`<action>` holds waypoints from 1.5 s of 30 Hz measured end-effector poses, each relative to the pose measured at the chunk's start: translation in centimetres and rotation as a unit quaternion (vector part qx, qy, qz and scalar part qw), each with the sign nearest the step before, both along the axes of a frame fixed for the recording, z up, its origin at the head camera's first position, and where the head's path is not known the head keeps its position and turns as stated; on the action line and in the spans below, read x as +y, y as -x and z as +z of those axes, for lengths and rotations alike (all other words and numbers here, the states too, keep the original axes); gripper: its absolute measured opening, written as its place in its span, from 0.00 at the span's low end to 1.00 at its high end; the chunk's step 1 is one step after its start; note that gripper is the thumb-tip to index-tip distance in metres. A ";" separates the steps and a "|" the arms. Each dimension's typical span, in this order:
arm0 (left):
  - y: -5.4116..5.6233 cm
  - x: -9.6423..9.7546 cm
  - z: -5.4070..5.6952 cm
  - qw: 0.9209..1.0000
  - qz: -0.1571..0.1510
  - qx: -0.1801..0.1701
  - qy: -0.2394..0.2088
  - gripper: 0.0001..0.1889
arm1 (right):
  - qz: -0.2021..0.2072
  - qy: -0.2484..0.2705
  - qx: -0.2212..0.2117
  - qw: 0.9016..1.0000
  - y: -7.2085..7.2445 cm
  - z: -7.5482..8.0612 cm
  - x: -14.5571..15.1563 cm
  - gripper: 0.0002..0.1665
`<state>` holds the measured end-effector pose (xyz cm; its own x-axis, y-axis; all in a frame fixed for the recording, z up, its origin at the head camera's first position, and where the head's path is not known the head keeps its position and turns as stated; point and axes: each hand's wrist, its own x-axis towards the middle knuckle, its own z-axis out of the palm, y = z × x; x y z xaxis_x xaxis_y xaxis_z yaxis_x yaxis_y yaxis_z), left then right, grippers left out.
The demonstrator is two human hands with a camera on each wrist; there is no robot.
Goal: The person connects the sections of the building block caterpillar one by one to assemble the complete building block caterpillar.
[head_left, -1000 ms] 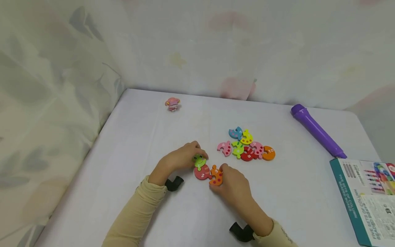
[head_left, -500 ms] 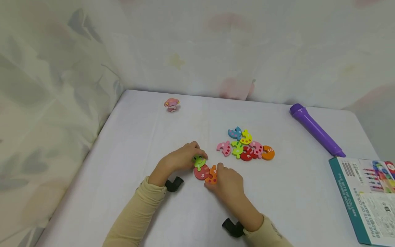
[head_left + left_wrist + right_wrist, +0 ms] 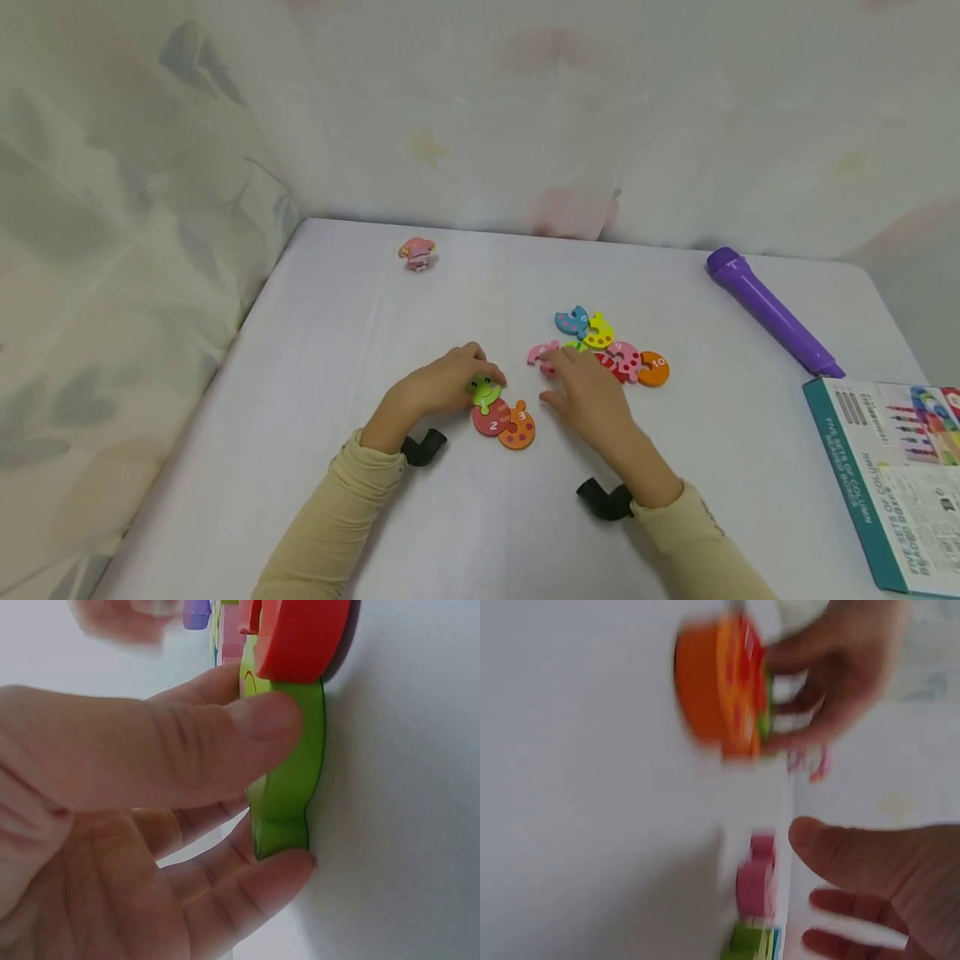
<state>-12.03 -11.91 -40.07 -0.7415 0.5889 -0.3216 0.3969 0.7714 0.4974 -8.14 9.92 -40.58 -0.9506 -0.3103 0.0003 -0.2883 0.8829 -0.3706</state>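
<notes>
Your left hand [image 3: 446, 379] clamped on green frog-head piece [image 3: 486, 390], thumb against one edge, just beyond orange 3 piece [image 3: 517, 429] and left of it, red 2 piece [image 3: 491, 418] linking them; your right hand [image 3: 594, 398], thumb and fingers apart, nothing held, off to right of 3 piece; and there, pink piece [image 3: 536, 354], farther beyond 3 piece, ahead-left of your right thumb, right by fingertips; right hand clearly nearer one, contact can't be told, long axis partly hidden under fingers

Pink figurine [image 3: 417, 253] is near far edge of surface [image 3: 337, 308]. Purple microphone-shaped object [image 3: 775, 311] lies with one end beside printed box [image 3: 892, 483].
</notes>
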 end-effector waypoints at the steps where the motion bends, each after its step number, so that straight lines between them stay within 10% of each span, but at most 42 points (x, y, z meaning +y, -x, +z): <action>1: 0.0 0.0 0.0 1.000 0.000 -0.001 0.000 0.20 | 0.022 -0.014 0.020 0.999 0.8 0.0 0.5 0.34; 14: -0.1 -0.2 0.2 1.000 -0.005 -0.008 -0.017 0.20 | 0.108 -0.112 -0.010 0.988 5.0 -0.6 1.3 0.34; 25: -0.1 -0.1 0.3 1.000 -0.004 0.001 -0.017 0.19 | 0.200 -0.041 0.012 0.979 2.6 0.8 0.5 0.30; 45: 0.0 -0.3 0.2 1.000 -0.009 0.003 -0.015 0.19 | 0.215 -0.067 -0.012 0.974 1.8 0.3 0.0 0.30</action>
